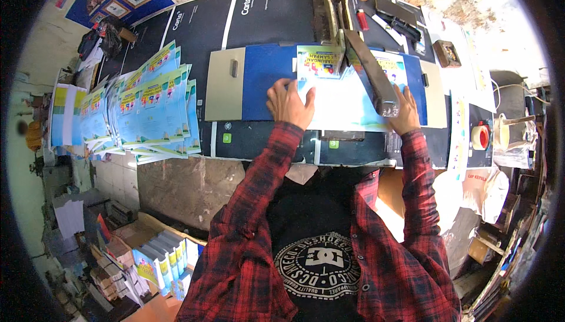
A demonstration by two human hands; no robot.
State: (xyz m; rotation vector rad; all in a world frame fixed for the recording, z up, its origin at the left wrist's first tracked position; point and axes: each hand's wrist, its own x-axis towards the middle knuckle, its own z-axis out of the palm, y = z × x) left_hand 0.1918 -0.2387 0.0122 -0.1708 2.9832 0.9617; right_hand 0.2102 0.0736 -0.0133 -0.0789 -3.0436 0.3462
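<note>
A light blue and white printed sheet (pixel 338 101) with a colourful panel lies on a blue board (pixel 259 92), beneath a metal press with a long lever arm (pixel 371 72). At the sheet's left edge rests my left hand (pixel 290 104), fingers spread and holding nothing. My right hand (pixel 405 112) touches the right edge close to the lever's lower end, its fingers stretched out. The lever hides its thumb and part of the sheet. Whether the sheet is single or a stack, I cannot tell.
Fanned printed booklets (pixel 153 107) pile up at the table's left. Right of the board are a roll of red tape (pixel 480 137), a small wooden box (pixel 446 54) and a red lighter (pixel 362 19). Bundled booklets (pixel 162 257) stand low at the left.
</note>
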